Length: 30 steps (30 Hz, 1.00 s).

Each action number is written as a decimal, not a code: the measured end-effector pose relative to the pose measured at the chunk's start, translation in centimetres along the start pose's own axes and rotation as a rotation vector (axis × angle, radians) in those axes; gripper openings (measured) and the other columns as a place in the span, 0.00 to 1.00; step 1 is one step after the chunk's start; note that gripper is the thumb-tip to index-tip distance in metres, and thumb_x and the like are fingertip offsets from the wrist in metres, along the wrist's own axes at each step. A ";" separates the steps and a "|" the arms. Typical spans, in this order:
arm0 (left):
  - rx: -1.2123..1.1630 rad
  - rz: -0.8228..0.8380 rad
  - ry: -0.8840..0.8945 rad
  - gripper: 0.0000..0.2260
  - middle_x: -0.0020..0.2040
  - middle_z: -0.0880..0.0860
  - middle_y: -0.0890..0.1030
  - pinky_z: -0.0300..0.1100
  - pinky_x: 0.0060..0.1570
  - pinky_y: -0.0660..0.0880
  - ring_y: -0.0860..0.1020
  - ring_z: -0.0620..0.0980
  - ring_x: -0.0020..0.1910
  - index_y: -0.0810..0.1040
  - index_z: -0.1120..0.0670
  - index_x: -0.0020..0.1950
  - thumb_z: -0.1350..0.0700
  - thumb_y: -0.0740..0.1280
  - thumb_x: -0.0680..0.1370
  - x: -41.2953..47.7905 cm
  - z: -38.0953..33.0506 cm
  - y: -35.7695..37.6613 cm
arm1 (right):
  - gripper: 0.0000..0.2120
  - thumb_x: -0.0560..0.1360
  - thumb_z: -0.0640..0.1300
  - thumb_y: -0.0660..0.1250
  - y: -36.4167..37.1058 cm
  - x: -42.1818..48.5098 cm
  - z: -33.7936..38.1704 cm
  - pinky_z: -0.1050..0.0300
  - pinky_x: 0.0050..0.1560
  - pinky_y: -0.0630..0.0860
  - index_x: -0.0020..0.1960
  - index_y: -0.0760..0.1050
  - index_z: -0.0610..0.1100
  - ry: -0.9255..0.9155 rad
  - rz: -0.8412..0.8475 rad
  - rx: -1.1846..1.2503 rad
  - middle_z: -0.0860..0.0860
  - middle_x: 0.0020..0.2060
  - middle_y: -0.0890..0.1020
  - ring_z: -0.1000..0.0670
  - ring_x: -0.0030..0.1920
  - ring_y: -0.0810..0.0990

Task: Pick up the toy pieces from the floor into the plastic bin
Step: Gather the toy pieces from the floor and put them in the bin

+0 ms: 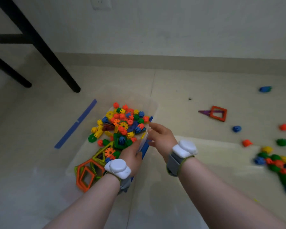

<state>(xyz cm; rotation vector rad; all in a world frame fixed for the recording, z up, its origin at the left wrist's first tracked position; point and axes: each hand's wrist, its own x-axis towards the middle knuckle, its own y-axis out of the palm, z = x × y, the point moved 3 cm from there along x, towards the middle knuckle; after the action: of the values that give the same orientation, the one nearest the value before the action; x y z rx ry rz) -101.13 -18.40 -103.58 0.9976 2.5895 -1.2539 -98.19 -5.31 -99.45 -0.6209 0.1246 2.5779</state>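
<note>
**Fig. 1. Both hands at the bin's right rim**

Beige tiled floor (180, 96) meeting a pale wall (172, 27); black table legs (45, 52) stand at upper left, and a strip of blue tape (76, 124) lies on the tiles. The clear plastic bin (89, 151) sits on the floor directly in front of me, holding a heap of toy pieces (122, 123): small coloured gears and framed tiles. My left hand (130, 156) grips the bin's right rim, fingers curled over it. My right hand (160, 138) is just beside it at the same rim; blur keeps me from telling whether it grips. Each wrist carries a white band device (117, 167). Well to my right, loose pieces remain on the floor: an orange square frame (218, 113), a blue gear (236, 128) and a mixed cluster (277, 164).
</note>
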 end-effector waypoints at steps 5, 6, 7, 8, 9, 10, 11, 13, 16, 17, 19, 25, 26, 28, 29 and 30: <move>-0.027 0.102 0.057 0.23 0.73 0.50 0.67 0.34 0.60 0.59 0.66 0.51 0.72 0.59 0.50 0.75 0.58 0.58 0.80 1.2 -4.1 3.8 | 0.18 0.77 0.44 0.62 -7.2 -1.5 -3.3 0.56 0.51 0.74 0.66 0.70 0.52 -0.044 -0.109 -0.235 0.54 0.58 0.75 0.55 0.47 0.77; -0.017 0.133 0.098 0.23 0.73 0.49 0.68 0.33 0.60 0.59 0.66 0.51 0.71 0.60 0.49 0.75 0.58 0.58 0.80 1.2 -5.5 4.9 | 0.19 0.77 0.45 0.62 -8.8 -2.0 -4.0 0.58 0.51 0.72 0.67 0.69 0.53 -0.047 -0.146 -0.266 0.54 0.60 0.74 0.55 0.48 0.76; -0.019 0.156 0.142 0.23 0.71 0.49 0.70 0.33 0.60 0.60 0.68 0.50 0.70 0.61 0.48 0.74 0.59 0.58 0.79 1.2 -7.0 6.0 | 0.20 0.77 0.45 0.62 -10.2 -2.5 -4.4 0.59 0.51 0.71 0.68 0.67 0.54 -0.054 -0.171 -0.291 0.54 0.62 0.73 0.55 0.51 0.76; -0.020 0.177 0.187 0.23 0.70 0.48 0.71 0.33 0.59 0.61 0.69 0.49 0.69 0.62 0.47 0.73 0.61 0.58 0.79 1.1 -8.5 7.3 | 0.21 0.77 0.45 0.62 -11.7 -3.2 -4.8 0.59 0.53 0.70 0.69 0.66 0.54 -0.051 -0.198 -0.309 0.54 0.64 0.72 0.54 0.54 0.76; -0.005 0.200 0.226 0.24 0.70 0.48 0.72 0.34 0.60 0.63 0.70 0.50 0.68 0.63 0.47 0.73 0.61 0.58 0.78 1.0 -10.0 8.5 | 0.22 0.77 0.45 0.62 -13.2 -4.0 -5.2 0.59 0.54 0.70 0.70 0.65 0.53 -0.048 -0.226 -0.325 0.53 0.65 0.72 0.52 0.57 0.75; 0.026 0.229 0.248 0.24 0.70 0.49 0.71 0.36 0.61 0.65 0.70 0.51 0.68 0.62 0.48 0.73 0.61 0.57 0.79 0.8 -11.2 9.6 | 0.23 0.77 0.45 0.62 -14.5 -4.9 -5.5 0.59 0.55 0.69 0.71 0.64 0.53 -0.043 -0.247 -0.346 0.52 0.66 0.71 0.51 0.59 0.74; 0.065 0.267 0.252 0.24 0.71 0.51 0.70 0.39 0.64 0.66 0.69 0.52 0.69 0.60 0.49 0.74 0.61 0.57 0.79 0.6 -12.2 10.6 | 0.24 0.77 0.45 0.62 -15.7 -5.8 -5.8 0.59 0.56 0.68 0.71 0.63 0.53 -0.037 -0.277 -0.373 0.52 0.67 0.70 0.50 0.61 0.74; 0.133 0.327 0.227 0.25 0.75 0.52 0.63 0.42 0.70 0.62 0.64 0.51 0.73 0.54 0.52 0.76 0.60 0.56 0.80 0.1 -14.3 12.4 | 0.25 0.76 0.45 0.62 -18.3 -8.0 -6.3 0.60 0.56 0.67 0.72 0.62 0.53 -0.025 -0.318 -0.422 0.52 0.67 0.70 0.49 0.63 0.73; 0.233 0.264 0.307 0.29 0.77 0.54 0.57 0.45 0.74 0.57 0.57 0.53 0.76 0.51 0.55 0.77 0.58 0.59 0.79 -1.6 -18.6 14.0 | 0.26 0.76 0.43 0.64 -22.2 -11.7 -7.0 0.61 0.59 0.66 0.72 0.62 0.51 0.010 -0.397 -0.467 0.51 0.68 0.70 0.49 0.64 0.72; 0.286 0.214 0.375 0.30 0.77 0.54 0.56 0.46 0.74 0.55 0.55 0.54 0.76 0.51 0.56 0.77 0.57 0.60 0.78 -2.4 -20.0 14.5 | 0.26 0.76 0.42 0.64 -23.2 -12.8 -7.2 0.61 0.61 0.66 0.72 0.62 0.51 0.009 -0.420 -0.479 0.50 0.68 0.69 0.49 0.66 0.71; 0.339 0.174 0.522 0.31 0.78 0.54 0.54 0.47 0.75 0.52 0.50 0.55 0.77 0.51 0.55 0.77 0.56 0.61 0.78 -4.1 -22.4 15.9 | 0.26 0.75 0.40 0.64 -25.4 -14.9 -7.9 0.60 0.63 0.65 0.72 0.63 0.48 0.015 -0.485 -0.495 0.49 0.68 0.69 0.48 0.67 0.70; 0.368 0.452 0.592 0.35 0.78 0.55 0.53 0.43 0.74 0.52 0.52 0.54 0.77 0.49 0.53 0.77 0.54 0.65 0.76 -8.1 -22.4 23.4 | 0.28 0.74 0.40 0.66 -30.6 -21.1 -13.9 0.54 0.68 0.64 0.72 0.63 0.46 0.115 -0.621 -0.555 0.45 0.68 0.68 0.45 0.68 0.68; 0.421 0.512 0.566 0.36 0.77 0.56 0.54 0.44 0.73 0.54 0.55 0.55 0.76 0.49 0.53 0.77 0.52 0.66 0.75 -8.7 -21.7 24.9 | 0.28 0.73 0.40 0.66 -31.4 -22.3 -15.4 0.52 0.68 0.64 0.72 0.63 0.46 0.153 -0.654 -0.569 0.44 0.68 0.69 0.43 0.67 0.69; 0.539 0.579 0.501 0.41 0.77 0.58 0.55 0.45 0.71 0.58 0.59 0.58 0.74 0.48 0.53 0.77 0.50 0.69 0.72 -9.6 -19.8 27.0 | 0.28 0.73 0.40 0.66 -32.7 -24.5 -18.2 0.51 0.67 0.65 0.72 0.64 0.46 0.242 -0.721 -0.598 0.43 0.67 0.69 0.40 0.65 0.69; 0.602 0.588 0.461 0.43 0.76 0.58 0.54 0.46 0.70 0.59 0.60 0.59 0.73 0.47 0.52 0.77 0.48 0.71 0.71 -10.0 -19.0 27.9 | 0.28 0.72 0.41 0.66 -33.2 -25.8 -19.7 0.51 0.66 0.64 0.71 0.65 0.46 0.296 -0.769 -0.616 0.43 0.67 0.69 0.39 0.64 0.69; 0.669 0.579 0.417 0.45 0.76 0.58 0.52 0.47 0.69 0.61 0.61 0.61 0.72 0.46 0.50 0.77 0.46 0.72 0.69 -10.3 -18.2 28.6 | 0.28 0.72 0.41 0.67 -33.6 -27.0 -21.0 0.50 0.65 0.65 0.71 0.66 0.46 0.347 -0.824 -0.631 0.42 0.67 0.69 0.38 0.63 0.69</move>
<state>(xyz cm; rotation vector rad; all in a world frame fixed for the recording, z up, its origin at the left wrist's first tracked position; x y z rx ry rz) -72.68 2.40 -107.10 2.1195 1.8247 -1.8951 -52.64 8.40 -105.21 -1.0629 -0.7087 1.6606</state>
